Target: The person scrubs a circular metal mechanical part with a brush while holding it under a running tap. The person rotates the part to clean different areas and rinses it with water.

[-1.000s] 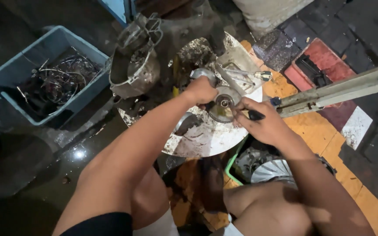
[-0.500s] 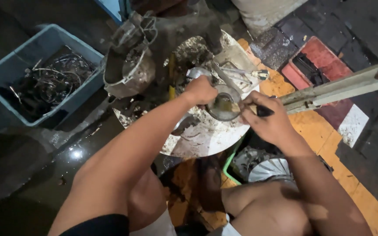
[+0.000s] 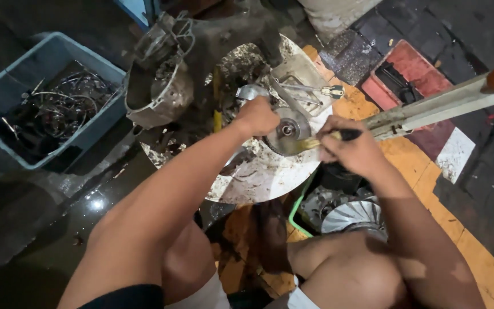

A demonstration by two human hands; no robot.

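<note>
Pulley (image 3: 288, 131), a round toothed metal disc with a bright hub, sits tilted in a dirty white basin (image 3: 258, 180) at the middle of the scene. The left hand (image 3: 257, 117) is closed over the pulley's left edge, gripping it. The right hand (image 3: 354, 150) is clenched round the dark handle of a brush (image 3: 322, 139), whose pale bristles touch the pulley's near right face.

The basin is smeared with dark grease; on its far side lie a metal tool with a yellowish end (image 3: 315, 90) and a small shiny cup (image 3: 249, 91), just beyond the left hand. A grey engine casing (image 3: 158, 86) stands tilted at the basin's far left rim.

Far left, well apart from the hands, a blue tub (image 3: 1, 91) holds a tangle of wires and thin metal parts in dark liquid. Near right, below the right forearm, a green-rimmed tray (image 3: 294, 214) holds a silver finned fan wheel (image 3: 354, 216) and other dark parts; what they are I cannot tell. A pale metal bar (image 3: 435, 106) runs from the right edge toward the right hand. Behind it lies a red tray (image 3: 415, 71) with a black part in it, on yellow-painted ground (image 3: 418, 194).
</note>
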